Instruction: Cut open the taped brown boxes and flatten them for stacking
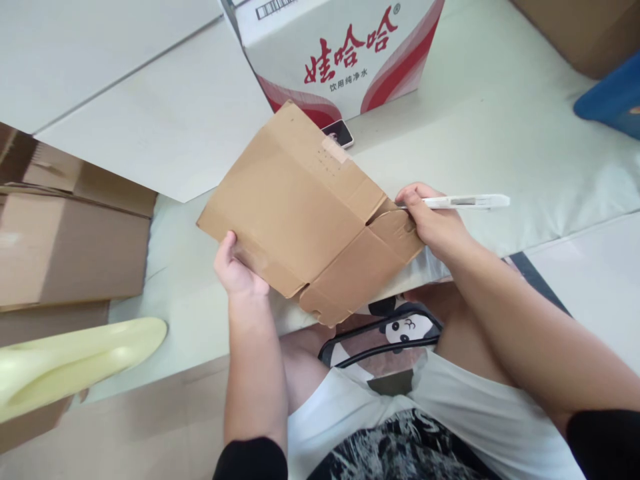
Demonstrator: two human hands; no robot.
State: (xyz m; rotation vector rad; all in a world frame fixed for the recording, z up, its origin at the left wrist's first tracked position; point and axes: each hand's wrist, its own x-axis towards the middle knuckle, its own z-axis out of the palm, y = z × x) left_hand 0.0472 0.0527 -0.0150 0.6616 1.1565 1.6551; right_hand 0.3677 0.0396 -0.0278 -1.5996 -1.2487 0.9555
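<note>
A flattened brown cardboard box [295,200] is held tilted above my lap, creased, with a slotted flap [360,267] at its near end. My left hand [239,270] grips its left edge, the thumb on top and the other fingers underneath. At the right corner my right hand [433,217] is closed around a slim white utility knife [480,201], its handle pointing right. That hand's fingertips also touch the cardboard corner. No blade can be made out. A strip of pale tape [335,150] sticks to the far edge of the cardboard.
Behind stands a white and red water carton [345,60], with a phone-like device [340,133] in front. Brown boxes [95,247] and a pale yellow plastic piece [85,363] are at left. A blue object [613,97] lies right on the pale green surface [500,147]. A panda-print bag [385,340] is below.
</note>
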